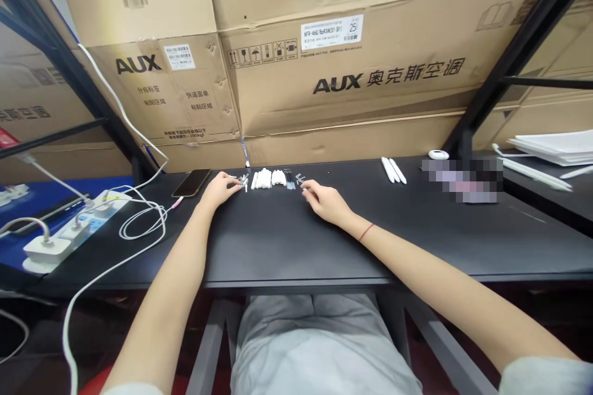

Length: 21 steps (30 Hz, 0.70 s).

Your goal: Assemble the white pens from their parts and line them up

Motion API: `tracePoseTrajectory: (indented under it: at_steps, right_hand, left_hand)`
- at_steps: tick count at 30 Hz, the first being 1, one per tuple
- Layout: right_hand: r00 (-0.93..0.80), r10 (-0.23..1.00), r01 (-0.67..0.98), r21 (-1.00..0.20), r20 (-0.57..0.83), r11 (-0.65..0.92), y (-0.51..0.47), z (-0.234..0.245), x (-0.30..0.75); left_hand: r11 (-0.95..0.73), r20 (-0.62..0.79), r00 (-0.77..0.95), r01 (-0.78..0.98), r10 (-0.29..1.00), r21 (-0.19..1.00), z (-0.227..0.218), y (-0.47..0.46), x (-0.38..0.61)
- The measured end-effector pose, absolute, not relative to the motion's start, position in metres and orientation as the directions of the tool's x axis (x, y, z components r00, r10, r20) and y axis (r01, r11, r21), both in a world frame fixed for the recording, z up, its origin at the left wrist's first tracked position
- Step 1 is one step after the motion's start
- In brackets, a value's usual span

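Observation:
My left hand (222, 191) rests on the dark desk with thumb and forefinger drawn together at a small pile of clear and white bits (244, 182). Whatever lies between those fingertips is too small to name. Right of this pile stands a row of short white sticks (264, 178), followed by more white pieces (278, 178) and several thin dark pieces with clear ends (290, 179). My right hand (324, 202) is curled beside a few small grey bits (299, 178). Its fingertips are pinched, and I cannot make out what is in them.
A phone (191, 183) lies left of my left hand, near a looped white cable (143, 231) and a power strip (76, 231). White pens (393, 170) and a white oval case (438, 155) lie to the right. Large cardboard boxes (352, 105) wall off the back.

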State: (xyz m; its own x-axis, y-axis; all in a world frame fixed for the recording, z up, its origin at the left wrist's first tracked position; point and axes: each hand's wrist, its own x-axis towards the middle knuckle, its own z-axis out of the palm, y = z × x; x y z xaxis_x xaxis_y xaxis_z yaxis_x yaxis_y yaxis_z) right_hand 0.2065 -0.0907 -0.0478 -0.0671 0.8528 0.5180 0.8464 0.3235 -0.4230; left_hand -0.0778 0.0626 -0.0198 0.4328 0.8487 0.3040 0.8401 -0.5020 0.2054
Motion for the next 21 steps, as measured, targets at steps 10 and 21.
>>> tracePoseTrajectory:
  at_steps: [10,21]
  right_hand:
    - [-0.045,0.809,0.772,-0.494,0.587,0.401,-0.09,-0.046,0.206]
    - [0.073,0.667,0.61,-0.563,0.741,0.558,-0.102,-0.024,0.201]
  left_hand:
    - [-0.568,0.365,0.445,0.726,0.818,0.387,-0.007,0.047,-0.066]
    - [-0.583,0.349,0.637,0.197,0.688,0.788,-0.023,-0.015,0.025]
